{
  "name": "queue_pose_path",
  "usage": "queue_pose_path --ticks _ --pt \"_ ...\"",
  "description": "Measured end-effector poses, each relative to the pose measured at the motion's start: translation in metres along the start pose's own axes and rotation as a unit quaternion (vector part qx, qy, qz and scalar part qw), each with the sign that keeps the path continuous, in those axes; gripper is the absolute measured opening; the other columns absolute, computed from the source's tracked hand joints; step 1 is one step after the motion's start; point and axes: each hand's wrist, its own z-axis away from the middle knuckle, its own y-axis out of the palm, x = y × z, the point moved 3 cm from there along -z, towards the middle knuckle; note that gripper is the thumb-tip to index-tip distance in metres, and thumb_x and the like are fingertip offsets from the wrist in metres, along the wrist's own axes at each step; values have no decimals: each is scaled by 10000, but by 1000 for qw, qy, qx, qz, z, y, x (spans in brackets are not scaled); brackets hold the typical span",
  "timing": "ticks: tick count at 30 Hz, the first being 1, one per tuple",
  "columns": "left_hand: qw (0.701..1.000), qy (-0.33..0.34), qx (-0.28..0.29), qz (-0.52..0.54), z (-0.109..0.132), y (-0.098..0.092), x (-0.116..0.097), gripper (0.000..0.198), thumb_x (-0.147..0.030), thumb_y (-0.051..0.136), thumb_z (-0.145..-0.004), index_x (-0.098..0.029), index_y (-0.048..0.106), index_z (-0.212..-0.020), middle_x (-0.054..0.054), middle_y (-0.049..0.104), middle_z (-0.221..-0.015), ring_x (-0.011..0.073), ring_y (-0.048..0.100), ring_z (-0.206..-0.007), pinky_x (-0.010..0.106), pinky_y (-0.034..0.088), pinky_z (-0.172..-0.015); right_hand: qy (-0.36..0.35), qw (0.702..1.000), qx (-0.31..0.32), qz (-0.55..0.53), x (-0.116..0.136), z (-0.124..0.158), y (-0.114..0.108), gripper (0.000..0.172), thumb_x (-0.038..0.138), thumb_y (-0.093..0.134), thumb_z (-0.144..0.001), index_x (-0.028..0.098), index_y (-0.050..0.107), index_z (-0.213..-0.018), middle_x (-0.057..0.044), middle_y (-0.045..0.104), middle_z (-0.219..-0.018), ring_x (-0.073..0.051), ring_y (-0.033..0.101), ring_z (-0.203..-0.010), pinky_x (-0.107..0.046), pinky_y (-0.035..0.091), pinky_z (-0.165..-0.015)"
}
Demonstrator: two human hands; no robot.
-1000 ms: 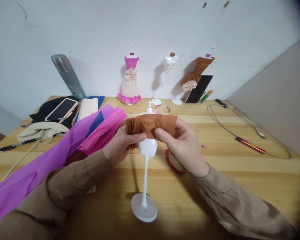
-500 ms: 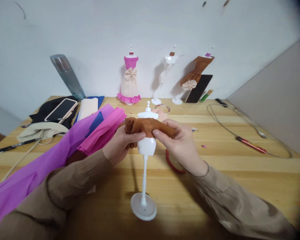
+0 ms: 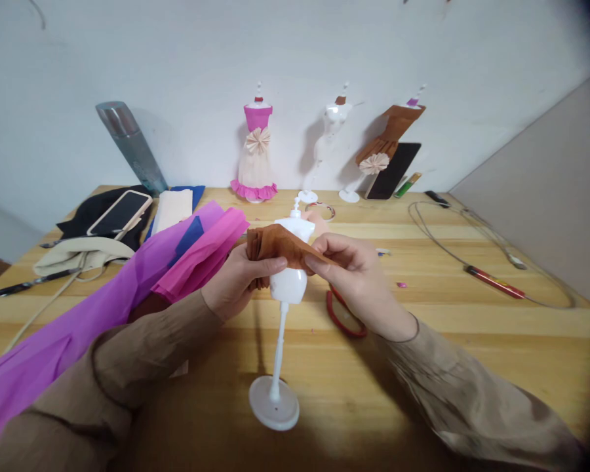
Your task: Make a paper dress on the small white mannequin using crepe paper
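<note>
Tilted further than before, the form point(image 3: 289, 286) leans over the table point(image 3: 432, 308), brown paper point(image 3: 281, 242) across its front; left hand point(image 3: 233, 280) grips the paper's pleated end, right hand point(image 3: 354, 270) pinches its other end.

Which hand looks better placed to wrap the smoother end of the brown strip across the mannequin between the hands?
Probably the right hand: it pinches the smoother end of the brown strip, while the left hand is occupied holding the gathered end beside the mannequin.
</note>
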Motion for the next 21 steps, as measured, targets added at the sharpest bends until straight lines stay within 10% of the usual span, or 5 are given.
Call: queue_pose_path --ticks 21 --pt "999 27 -10 -15 1 3 -3 367 -337 857 -611 -127 690 -861 35 642 -751 139 574 -674 247 402 -566 23 998 -16 -58 1 3 2 182 367 717 -779 211 669 -701 2 595 -647 -155 507 -611 -297 425 -572"
